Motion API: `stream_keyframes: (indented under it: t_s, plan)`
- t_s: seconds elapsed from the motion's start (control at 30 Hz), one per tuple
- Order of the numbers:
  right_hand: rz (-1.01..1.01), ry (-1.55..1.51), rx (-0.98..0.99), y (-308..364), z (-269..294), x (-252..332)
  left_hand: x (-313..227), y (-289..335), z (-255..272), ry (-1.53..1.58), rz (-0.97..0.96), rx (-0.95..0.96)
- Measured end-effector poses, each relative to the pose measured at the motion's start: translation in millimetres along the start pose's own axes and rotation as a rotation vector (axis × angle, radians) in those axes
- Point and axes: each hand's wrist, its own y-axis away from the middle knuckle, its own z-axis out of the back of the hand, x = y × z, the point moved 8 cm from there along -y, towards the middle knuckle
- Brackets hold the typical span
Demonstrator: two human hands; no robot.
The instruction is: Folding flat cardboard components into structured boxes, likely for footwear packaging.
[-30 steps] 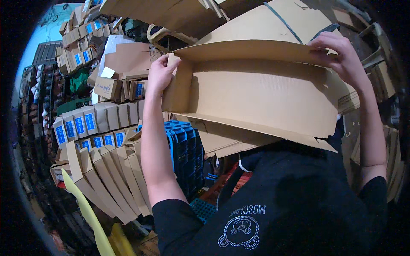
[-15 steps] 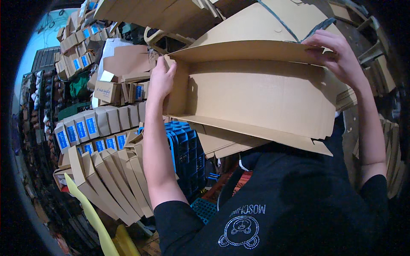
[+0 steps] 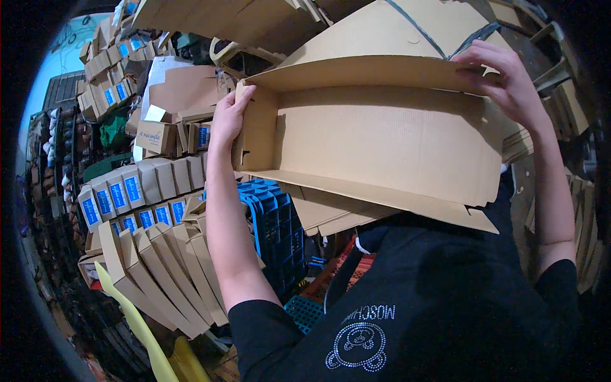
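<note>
A long, shallow brown cardboard box (image 3: pixel 388 137) spans the space between my hands, its inside facing up. Its left end wall stands folded up, while the right end shows no raised wall. My left hand (image 3: pixel 230 118) is closed on that left end wall, with the thumb over the top edge. At the far right corner my right hand (image 3: pixel 499 76) pinches the far side wall; part of its fingers is hidden behind the cardboard. The near side wall slants outward toward my black shirt, ending in a loose notched flap at the right.
Flat cardboard sheets (image 3: pixel 375 41) tied with a dark strap lie beyond the box. A blue plastic crate (image 3: pixel 273 229) stands below my left forearm. Rows of folded cartons with blue labels (image 3: pixel 118 194) fill the left, near a yellow sheet (image 3: pixel 137 318). Dark racks line the far left.
My left hand has shifted slightly left and down together with the box's left end wall. My right hand keeps its grip at nearly the same place.
</note>
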Motion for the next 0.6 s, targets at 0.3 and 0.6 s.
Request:
stream_keyframes:
  t_s: [0.3,0.6]
  plan:
    - [0.03,0.014,-0.016,1,3,5,-22,9,-5,-0.136,-0.175,-0.059]
    - [0.09,0.077,-0.008,0,3,8,-24,0,1,-0.532,-0.315,-0.128]
